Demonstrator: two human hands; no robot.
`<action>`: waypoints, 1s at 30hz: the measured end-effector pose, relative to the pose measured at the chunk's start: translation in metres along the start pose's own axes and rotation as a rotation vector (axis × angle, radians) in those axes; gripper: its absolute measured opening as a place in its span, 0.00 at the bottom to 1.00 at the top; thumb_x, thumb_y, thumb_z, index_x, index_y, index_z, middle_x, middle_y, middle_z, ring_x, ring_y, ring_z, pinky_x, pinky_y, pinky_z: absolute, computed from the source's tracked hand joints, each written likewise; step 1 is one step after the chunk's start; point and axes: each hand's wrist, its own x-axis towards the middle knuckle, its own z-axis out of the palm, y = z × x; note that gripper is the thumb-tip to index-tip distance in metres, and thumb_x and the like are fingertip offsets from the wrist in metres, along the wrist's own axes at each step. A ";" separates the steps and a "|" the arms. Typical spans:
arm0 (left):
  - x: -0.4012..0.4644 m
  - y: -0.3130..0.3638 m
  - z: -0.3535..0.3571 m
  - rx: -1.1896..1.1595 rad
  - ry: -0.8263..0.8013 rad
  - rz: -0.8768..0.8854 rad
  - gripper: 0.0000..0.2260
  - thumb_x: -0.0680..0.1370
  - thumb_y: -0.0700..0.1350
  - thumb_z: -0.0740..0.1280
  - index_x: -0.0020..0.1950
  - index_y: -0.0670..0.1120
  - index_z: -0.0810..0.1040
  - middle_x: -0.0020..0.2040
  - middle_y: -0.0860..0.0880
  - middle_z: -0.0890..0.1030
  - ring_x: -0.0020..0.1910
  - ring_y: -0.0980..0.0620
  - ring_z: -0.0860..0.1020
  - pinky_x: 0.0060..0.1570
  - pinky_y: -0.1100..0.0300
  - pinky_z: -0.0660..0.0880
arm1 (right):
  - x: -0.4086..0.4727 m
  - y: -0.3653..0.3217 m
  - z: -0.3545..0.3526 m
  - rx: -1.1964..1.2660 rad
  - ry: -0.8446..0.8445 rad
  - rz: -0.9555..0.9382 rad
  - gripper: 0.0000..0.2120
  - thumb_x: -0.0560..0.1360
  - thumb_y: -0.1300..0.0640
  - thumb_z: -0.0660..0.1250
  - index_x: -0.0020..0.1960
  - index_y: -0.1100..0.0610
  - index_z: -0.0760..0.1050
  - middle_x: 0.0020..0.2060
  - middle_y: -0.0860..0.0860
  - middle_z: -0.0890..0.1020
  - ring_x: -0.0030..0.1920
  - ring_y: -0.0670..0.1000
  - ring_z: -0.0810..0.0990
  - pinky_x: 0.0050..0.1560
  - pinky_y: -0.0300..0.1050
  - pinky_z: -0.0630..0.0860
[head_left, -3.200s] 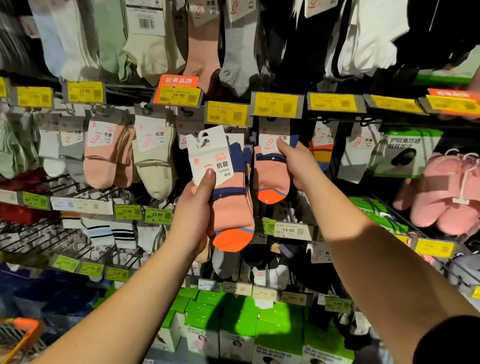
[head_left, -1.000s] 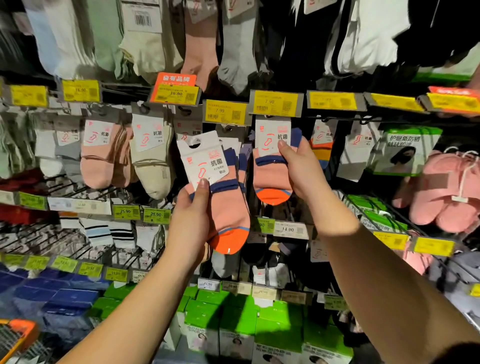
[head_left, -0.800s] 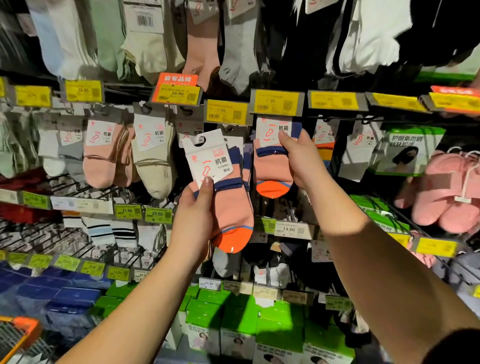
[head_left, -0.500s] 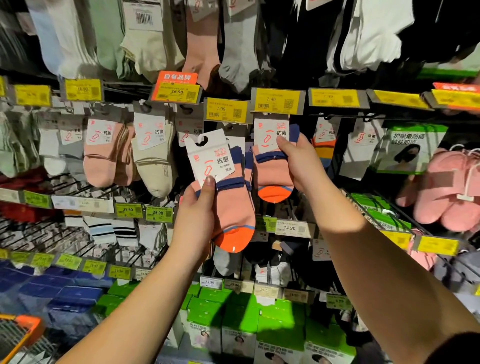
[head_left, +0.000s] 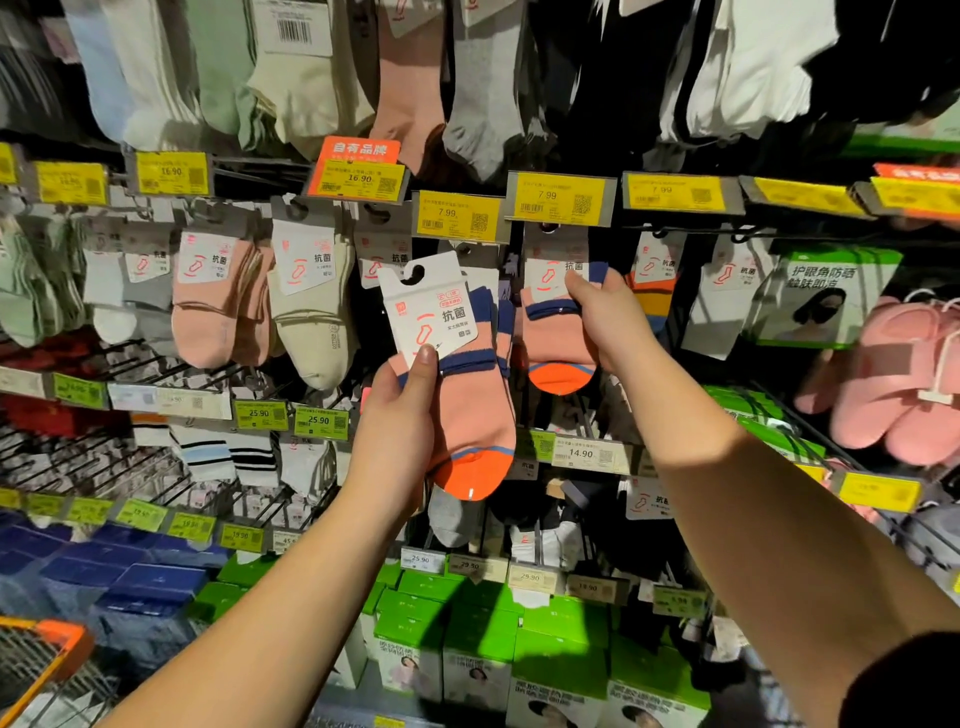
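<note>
Aloft, left hand (head_left: 400, 431), right hand (head_left: 608, 322), around socks (head_left: 470, 410).

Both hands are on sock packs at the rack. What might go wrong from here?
The right hand grips the hanging pack just under a yellow price tag; tugging downward could tear its card or knock the tag. The left hand holds the loose pack with one thumb in front, so it may slip.
</note>
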 end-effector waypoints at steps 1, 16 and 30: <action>0.001 -0.002 0.000 0.008 0.002 -0.003 0.19 0.72 0.69 0.64 0.55 0.59 0.79 0.56 0.54 0.84 0.60 0.49 0.80 0.62 0.44 0.76 | 0.002 -0.001 0.001 -0.089 0.018 -0.009 0.14 0.81 0.49 0.63 0.62 0.57 0.72 0.56 0.57 0.81 0.56 0.59 0.81 0.48 0.50 0.76; 0.000 -0.011 -0.004 0.024 -0.023 0.013 0.11 0.83 0.56 0.62 0.59 0.53 0.76 0.54 0.53 0.84 0.50 0.56 0.83 0.47 0.57 0.77 | -0.022 0.024 -0.020 -0.523 0.020 0.159 0.37 0.77 0.31 0.58 0.71 0.61 0.65 0.61 0.57 0.77 0.55 0.57 0.77 0.50 0.48 0.71; -0.019 -0.024 0.011 -0.024 -0.114 -0.009 0.06 0.80 0.52 0.68 0.54 0.51 0.78 0.40 0.62 0.85 0.41 0.62 0.83 0.42 0.62 0.78 | -0.163 0.029 0.013 0.137 -0.160 -0.140 0.17 0.71 0.40 0.69 0.56 0.48 0.78 0.53 0.62 0.81 0.53 0.58 0.81 0.57 0.53 0.78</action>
